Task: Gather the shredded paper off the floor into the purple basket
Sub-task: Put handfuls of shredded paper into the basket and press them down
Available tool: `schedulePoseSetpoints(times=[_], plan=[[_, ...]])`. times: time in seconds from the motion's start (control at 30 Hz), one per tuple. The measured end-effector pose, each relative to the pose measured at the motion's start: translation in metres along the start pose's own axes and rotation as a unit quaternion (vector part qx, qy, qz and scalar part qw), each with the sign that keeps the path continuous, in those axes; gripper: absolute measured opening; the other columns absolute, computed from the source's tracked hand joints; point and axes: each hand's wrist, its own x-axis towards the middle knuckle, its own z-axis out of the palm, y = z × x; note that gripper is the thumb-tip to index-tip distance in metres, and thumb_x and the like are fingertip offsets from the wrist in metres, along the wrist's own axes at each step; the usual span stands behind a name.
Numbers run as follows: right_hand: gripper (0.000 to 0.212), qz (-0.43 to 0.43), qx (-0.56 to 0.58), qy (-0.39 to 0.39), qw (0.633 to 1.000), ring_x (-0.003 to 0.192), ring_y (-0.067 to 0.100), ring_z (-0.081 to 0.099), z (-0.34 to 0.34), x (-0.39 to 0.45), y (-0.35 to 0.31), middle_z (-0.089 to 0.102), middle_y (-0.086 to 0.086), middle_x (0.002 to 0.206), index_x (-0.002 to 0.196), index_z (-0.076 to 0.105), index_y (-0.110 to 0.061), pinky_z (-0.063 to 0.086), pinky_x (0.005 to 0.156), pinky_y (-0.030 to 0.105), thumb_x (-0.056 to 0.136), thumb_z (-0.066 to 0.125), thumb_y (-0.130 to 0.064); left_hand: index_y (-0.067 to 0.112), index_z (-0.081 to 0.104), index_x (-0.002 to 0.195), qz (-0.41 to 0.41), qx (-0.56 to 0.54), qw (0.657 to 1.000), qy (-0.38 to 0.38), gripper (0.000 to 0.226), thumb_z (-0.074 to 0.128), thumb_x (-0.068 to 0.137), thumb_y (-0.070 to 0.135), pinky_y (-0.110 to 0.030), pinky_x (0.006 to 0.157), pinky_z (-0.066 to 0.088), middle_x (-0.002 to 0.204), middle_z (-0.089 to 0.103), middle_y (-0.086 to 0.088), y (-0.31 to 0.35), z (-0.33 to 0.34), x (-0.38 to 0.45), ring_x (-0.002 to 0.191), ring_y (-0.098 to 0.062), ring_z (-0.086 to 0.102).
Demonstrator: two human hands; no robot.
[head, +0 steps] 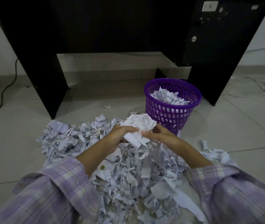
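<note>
Loose pile of shredded paper [128, 172] on the floor [15, 151] under and behind my grip. Left hand [120, 135] and right hand [157, 135] both clench one wad [138, 125], lifted just above the pile. Best to compress it tight so strips don't trail. Purple basket [173, 110] sits just past my right hand, partly filled: carry over the rim, then let go.

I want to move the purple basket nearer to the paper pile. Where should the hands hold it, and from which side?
Grip the purple basket by its solid top rim, coming from above with a hand at each side. It stands upright, its wall is only lattice, and paper already lies inside, so it should stay level. Both hands, left hand and right hand, now hold a paper wad.
</note>
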Motion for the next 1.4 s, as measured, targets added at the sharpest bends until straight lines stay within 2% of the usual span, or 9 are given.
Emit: schedulePoseSetpoints(times=[0.1,0.37,0.53,0.63,0.87,1.0,1.13,1.23,1.4], plan=[[0.112,0.017,0.042,-0.001,0.999,0.124,0.018,0.051,-0.012,-0.003,-0.005,0.047,-0.003,0.140,0.140,0.037,-0.025,0.043,0.107,0.041,0.047,0.081,-0.071,-0.001,0.062,0.117,0.006,-0.052,0.999,-0.014,0.036,0.067,0.084,0.011,-0.023,0.062,0.057,0.109,0.069,-0.015,0.015,0.006,0.004,0.086,-0.022,0.068],[0.068,0.012,0.201,-0.075,0.977,0.112,0.024,0.064,-0.024,-0.011,-0.007,0.064,0.004,0.126,0.136,0.046,-0.029,0.055,0.088,0.040,0.076,0.068,-0.053,-0.003,0.061,0.117,0.013,-0.088,0.996,0.010,0.041,0.072,0.081,0.013,-0.048,0.095,0.048,0.109,0.069,-0.020,0.032,0.028,0.018,0.106,-0.037,0.064],[0.078,-0.016,0.219,-0.024,0.975,0.098,0.020,0.070,-0.038,-0.005,-0.024,0.070,0.005,0.114,0.136,0.047,-0.019,0.058,0.071,0.032,0.070,0.076,-0.046,0.001,0.064,0.110,0.029,-0.066,0.997,-0.025,0.038,0.075,0.078,0.018,-0.033,0.069,0.059,0.106,0.070,-0.019,0.046,0.048,0.022,0.087,-0.029,0.067],[0.056,-0.029,0.223,-0.017,0.974,0.080,0.017,0.072,-0.046,-0.006,-0.035,0.074,0.008,0.097,0.128,0.057,-0.006,0.055,0.058,0.025,0.079,0.073,-0.029,0.004,0.067,0.110,0.043,-0.005,0.999,-0.028,0.049,0.077,0.069,0.030,-0.031,0.072,0.054,0.104,0.071,-0.018,0.057,0.055,0.027,0.083,-0.025,0.067],[0.072,-0.076,0.317,0.037,0.945,0.110,0.030,0.065,-0.065,0.004,-0.053,0.067,0.013,0.120,0.132,0.052,-0.008,0.053,0.092,0.044,0.068,0.084,-0.020,0.014,0.062,0.119,0.067,-0.233,0.954,-0.177,0.080,0.021,0.085,0.074,-0.022,0.053,0.046,0.084,0.068,-0.005,0.062,0.078,0.019,0.060,-0.014,0.060],[0.059,-0.095,0.324,0.087,0.937,0.104,0.029,0.068,-0.069,0.003,-0.058,0.070,0.013,0.115,0.127,0.056,-0.004,0.057,0.083,0.039,0.073,0.079,-0.011,0.020,0.053,0.133,0.103,-0.243,0.935,-0.236,0.083,0.025,0.079,0.076,-0.043,0.101,0.043,0.131,0.056,-0.017,0.031,0.090,0.022,0.112,-0.034,0.052],[0.040,-0.119,0.332,0.125,0.927,0.098,0.025,0.070,-0.073,-0.006,-0.055,0.071,0.012,0.112,0.120,0.060,-0.006,0.059,0.075,0.033,0.082,0.070,-0.001,0.010,0.052,0.134,0.062,-0.113,0.932,-0.340,0.096,0.048,0.069,0.080,-0.048,0.094,0.049,0.124,0.061,-0.019,0.009,0.084,0.015,0.108,-0.038,0.060],[0.040,-0.128,0.345,0.146,0.918,0.093,0.021,0.071,-0.078,-0.013,-0.048,0.072,0.009,0.110,0.121,0.059,-0.008,0.058,0.067,0.029,0.083,0.068,-0.001,0.007,0.063,0.114,0.009,-0.055,0.944,-0.325,0.068,0.079,0.064,0.050,-0.027,0.073,0.056,0.099,0.070,-0.009,-0.001,0.068,0.009,0.082,-0.019,0.067],[0.047,-0.117,0.315,0.161,0.928,0.096,0.026,0.070,-0.086,-0.027,-0.032,0.070,0.012,0.113,0.126,0.056,-0.003,0.058,0.068,0.031,0.081,0.070,-0.004,0.007,0.065,0.113,-0.020,-0.019,0.976,-0.218,0.025,0.062,0.090,0.013,-0.018,0.053,0.044,0.087,0.068,-0.002,-0.018,0.043,0.010,0.065,-0.010,0.060]])
